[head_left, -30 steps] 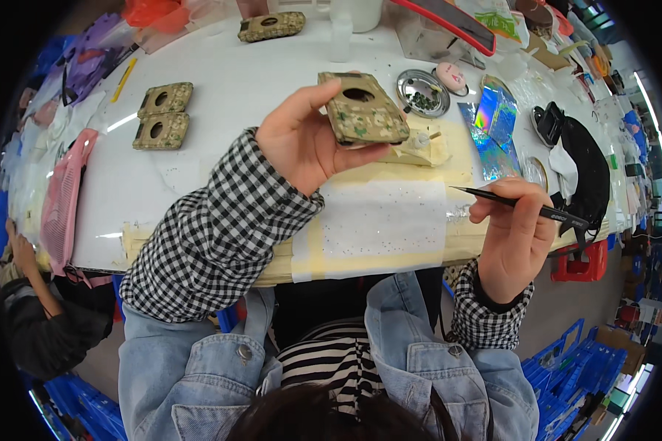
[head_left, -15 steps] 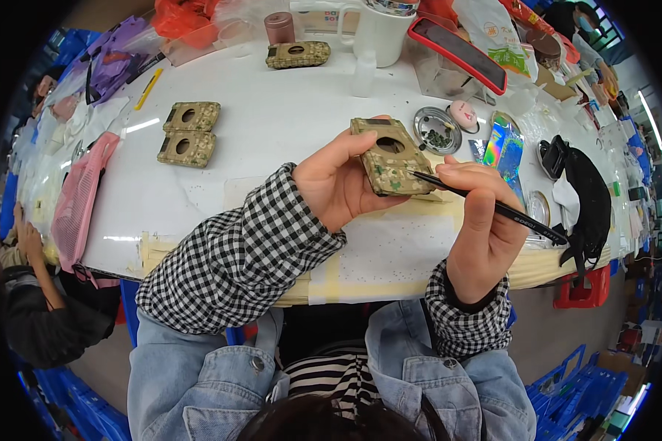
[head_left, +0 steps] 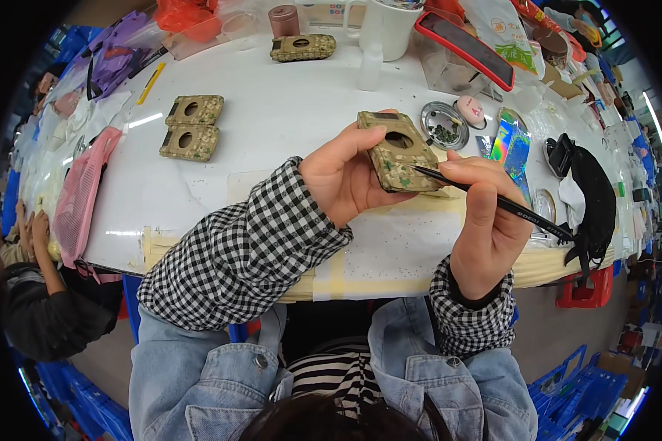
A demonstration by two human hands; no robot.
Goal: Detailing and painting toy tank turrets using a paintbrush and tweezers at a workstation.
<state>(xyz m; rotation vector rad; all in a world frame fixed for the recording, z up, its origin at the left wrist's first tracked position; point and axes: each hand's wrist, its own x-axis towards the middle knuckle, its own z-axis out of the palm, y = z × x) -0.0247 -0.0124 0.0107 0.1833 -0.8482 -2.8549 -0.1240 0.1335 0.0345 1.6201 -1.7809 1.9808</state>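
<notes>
Near the frame's centre, the left hand (head_left: 343, 175) clasps a camouflaged hull (head_left: 401, 163), thumb uppermost, while the right hand (head_left: 489, 224) pinches a black tool (head_left: 518, 209). Apart a second ago, its tip now overlaps the hull.

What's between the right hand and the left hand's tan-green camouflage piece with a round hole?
Head view: a slim, black, pointed tool slants from the right hand toward the camouflage piece.

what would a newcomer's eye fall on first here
Probably the round-holed camouflage shell, held near the middle in the left hand. The right hand aims a slim black pointed tool at it. Next, the red-edged black phone at upper right and the pink mesh bag at left.
</notes>
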